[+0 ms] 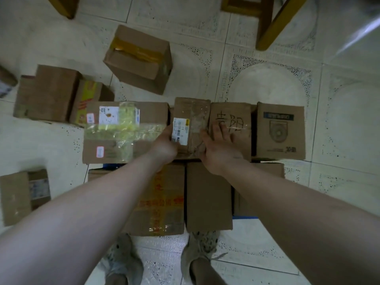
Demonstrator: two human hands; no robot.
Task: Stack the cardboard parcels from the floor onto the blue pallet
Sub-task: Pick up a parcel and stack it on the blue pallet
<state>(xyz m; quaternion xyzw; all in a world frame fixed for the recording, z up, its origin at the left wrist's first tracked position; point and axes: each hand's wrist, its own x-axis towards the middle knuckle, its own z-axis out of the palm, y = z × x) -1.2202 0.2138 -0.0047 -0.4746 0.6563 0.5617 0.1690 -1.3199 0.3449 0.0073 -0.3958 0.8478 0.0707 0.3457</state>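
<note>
Frame centre: left hand grips taped parcel by left edge; right hand spread flat, fingers on marked parcel

At least seven parcels sat on one pallet: four in the far row and three in the near row. Four more lay whole on the floor, and a fifth was cut off at the left edge. There were two hands, a left hand and a right hand, two shoes, and two pieces of wooden furniture at the top.
</note>
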